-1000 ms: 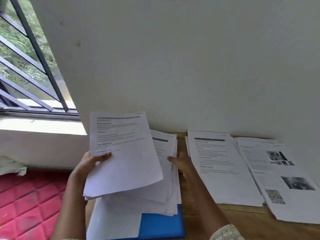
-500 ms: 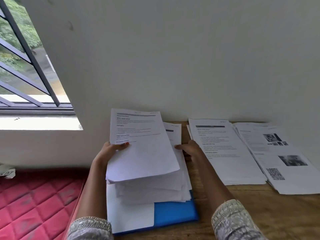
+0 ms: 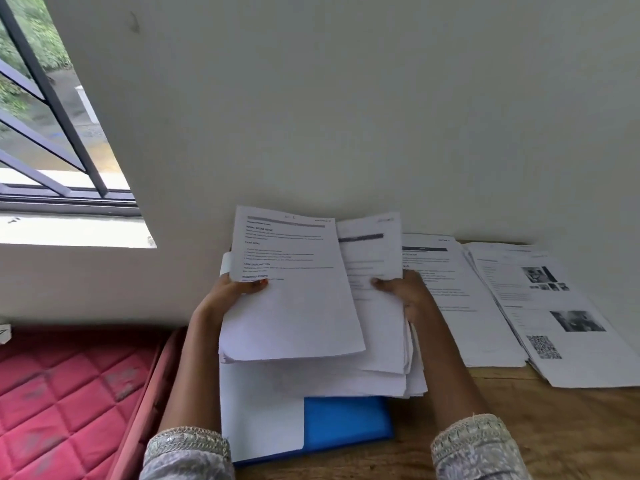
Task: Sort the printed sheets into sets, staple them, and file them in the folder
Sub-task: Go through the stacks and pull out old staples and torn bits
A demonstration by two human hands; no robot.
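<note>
**Sorting in progress, read from the near edge outward.** The blue folder (image 3: 346, 424) lies on the wooden surface (image 3: 519, 427) closest to you, with a loose white sheet (image 3: 259, 417) covering its left half. On the folder's far part rests the unsorted stack (image 3: 377, 344), its edges fanned and uneven.

Your left hand (image 3: 228, 296) has its grip closed on a lifted bundle (image 3: 291, 306) above the stack, thumb on the printed face and fingers beneath. Your right hand (image 3: 405, 296) pinches the right edge of the stack's upper sheets, thumb on top.

Right of the folder lie two sorted piles: a text pile (image 3: 478, 323) just beside it and a picture pile (image 3: 561, 306) farther right. The two piles touch along their sides. Left of the folder, below the edge of the surface, is a red mattress (image 3: 69, 393).

**Risks.**
- The bundle is held at one edge only, so a slackened grip would probably spill sheets onto the stack or toward the mattress and undo the sorting.
- The fanned stack may slide on the smooth folder if you pull sideways.
- Two pages taken as one would likely land in the wrong pile.
- Where the piles touch, sets could mix when you gather them for stapling.
</note>
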